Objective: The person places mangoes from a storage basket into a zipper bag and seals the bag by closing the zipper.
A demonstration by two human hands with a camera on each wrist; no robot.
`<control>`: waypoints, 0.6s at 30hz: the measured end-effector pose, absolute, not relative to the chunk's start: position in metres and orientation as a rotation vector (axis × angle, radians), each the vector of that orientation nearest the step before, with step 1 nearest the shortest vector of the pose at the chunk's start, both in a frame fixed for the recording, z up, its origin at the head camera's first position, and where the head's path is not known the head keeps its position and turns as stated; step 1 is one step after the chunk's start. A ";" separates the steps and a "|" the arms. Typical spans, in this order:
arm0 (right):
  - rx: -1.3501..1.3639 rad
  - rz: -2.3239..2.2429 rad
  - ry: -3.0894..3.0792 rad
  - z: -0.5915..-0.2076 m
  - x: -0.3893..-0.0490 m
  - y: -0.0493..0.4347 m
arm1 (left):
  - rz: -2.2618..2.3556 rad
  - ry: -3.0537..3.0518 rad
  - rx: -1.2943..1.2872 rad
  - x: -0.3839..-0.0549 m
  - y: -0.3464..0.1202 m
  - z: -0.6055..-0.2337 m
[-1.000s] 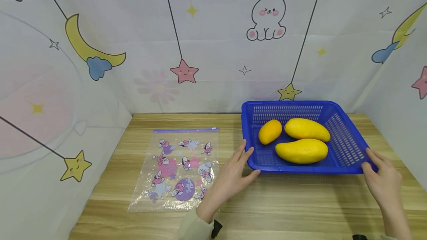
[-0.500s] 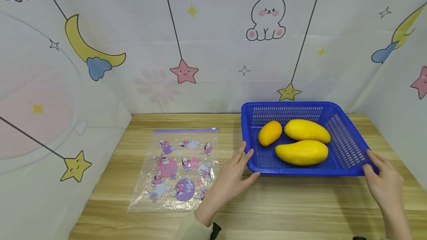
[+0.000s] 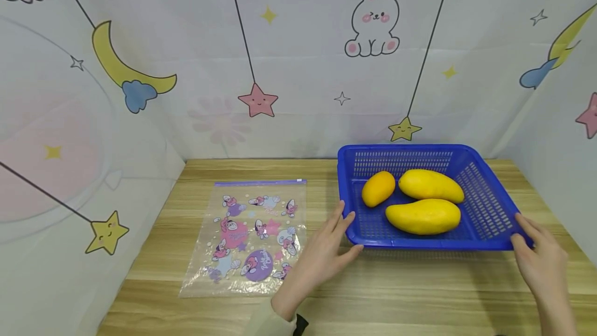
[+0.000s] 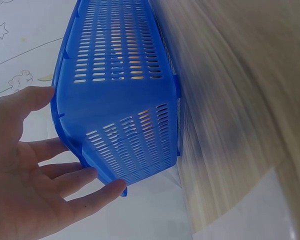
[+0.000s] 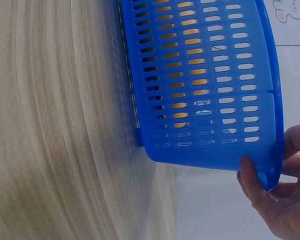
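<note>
A blue plastic basket (image 3: 434, 244) with slotted walls stands at the back right of the table. Inside it lie two long yellow mangoes (image 3: 423, 217) and a smaller, more orange mango (image 3: 378, 189). My left hand (image 3: 325, 248) holds the front-left corner, thumb on the front rim and fingers along the left side. At the front-right corner, my right hand (image 3: 541, 261) grips the rim with thumb and fingers. Both wrist views show the basket's outer walls, with yellow fruit glimpsed through the slots.
Left of the basket a clear zip bag (image 3: 252, 222) with pink and purple cartoon prints lies flat on the wooden table (image 3: 396, 294). A printed white cloth (image 3: 298, 56) hangs behind the table and along both sides.
The basket has shifted slightly toward me with the mangoes in it. Both hands have moved along with it, keeping their places at its front corners. The bag has stayed still.
</note>
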State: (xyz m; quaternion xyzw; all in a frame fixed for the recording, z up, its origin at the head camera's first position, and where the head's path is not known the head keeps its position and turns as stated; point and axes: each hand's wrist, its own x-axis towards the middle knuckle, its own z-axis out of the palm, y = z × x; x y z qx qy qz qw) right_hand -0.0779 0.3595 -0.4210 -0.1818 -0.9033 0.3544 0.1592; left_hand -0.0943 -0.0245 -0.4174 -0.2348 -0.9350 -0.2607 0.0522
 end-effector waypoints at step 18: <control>-0.561 0.949 -2.529 -0.429 -0.071 0.361 | -0.764 -2.846 -0.740 -0.086 -0.027 -0.415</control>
